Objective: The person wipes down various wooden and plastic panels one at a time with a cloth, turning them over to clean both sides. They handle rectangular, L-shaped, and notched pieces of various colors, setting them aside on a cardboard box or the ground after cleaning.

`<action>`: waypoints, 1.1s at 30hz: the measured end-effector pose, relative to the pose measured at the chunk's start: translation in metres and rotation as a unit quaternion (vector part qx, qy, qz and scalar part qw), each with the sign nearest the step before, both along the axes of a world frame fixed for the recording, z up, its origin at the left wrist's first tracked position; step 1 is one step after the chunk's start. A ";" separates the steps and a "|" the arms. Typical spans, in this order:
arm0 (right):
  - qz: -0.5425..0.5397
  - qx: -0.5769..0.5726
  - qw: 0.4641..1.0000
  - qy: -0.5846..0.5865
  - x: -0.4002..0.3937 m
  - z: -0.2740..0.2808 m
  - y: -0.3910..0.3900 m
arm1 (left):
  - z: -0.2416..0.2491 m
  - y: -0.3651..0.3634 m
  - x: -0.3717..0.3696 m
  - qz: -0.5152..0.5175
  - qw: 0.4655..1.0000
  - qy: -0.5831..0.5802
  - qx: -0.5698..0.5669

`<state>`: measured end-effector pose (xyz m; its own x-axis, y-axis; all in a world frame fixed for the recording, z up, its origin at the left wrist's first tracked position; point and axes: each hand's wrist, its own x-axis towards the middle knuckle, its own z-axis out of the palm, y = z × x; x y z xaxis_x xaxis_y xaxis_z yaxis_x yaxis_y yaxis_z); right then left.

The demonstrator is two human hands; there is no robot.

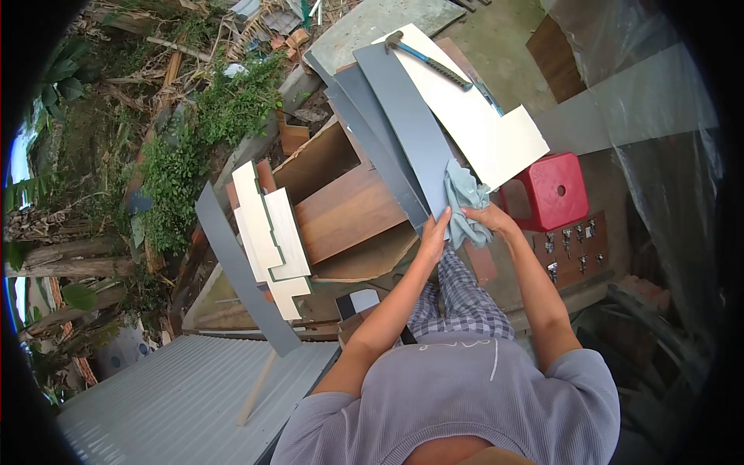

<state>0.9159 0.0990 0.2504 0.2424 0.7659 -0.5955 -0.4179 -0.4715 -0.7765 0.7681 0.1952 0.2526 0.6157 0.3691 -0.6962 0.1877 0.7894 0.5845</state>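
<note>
My left hand [435, 235] grips the near end of a long grey board [403, 116]. In my right hand [491, 218] is a crumpled light blue cloth [463, 203], bunched against the board's right edge near that end. More dark grey boards [373, 128] lie under and to the left of the one I hold. To its right is a cream board [496, 143] with a notched end. A claw hammer [435, 63] with a blue and black handle rests across the cream board, and a slim blue tool [488, 98] lies near its edge.
A red plastic stool [552, 191] stands at the right. Beside it, several metal hinges [568, 236] lie on a brown panel. On the left are an open cardboard box [364, 267] with brown boards, stacked cream pieces [263, 225], a leaning grey strip [240, 267] and corrugated roofing [186, 387].
</note>
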 end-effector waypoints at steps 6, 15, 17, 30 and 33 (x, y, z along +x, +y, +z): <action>0.013 0.048 0.998 0.042 -0.036 0.021 0.014 | 0.003 0.004 -0.033 0.117 0.989 -0.084 0.026; 0.071 0.070 0.995 0.022 -0.142 0.044 0.005 | 0.066 0.019 -0.144 0.006 0.988 -0.005 0.156; 0.147 0.014 0.989 -0.011 -0.163 0.057 0.000 | 0.086 0.019 -0.178 -0.016 0.986 0.001 0.168; 0.299 0.289 0.743 -0.525 -0.295 0.089 -0.015 | 0.144 -0.013 -0.322 -0.142 0.972 0.103 0.158; 0.250 0.271 0.743 -0.558 -0.257 0.080 0.015 | 0.157 0.005 -0.340 -0.202 0.965 0.109 0.124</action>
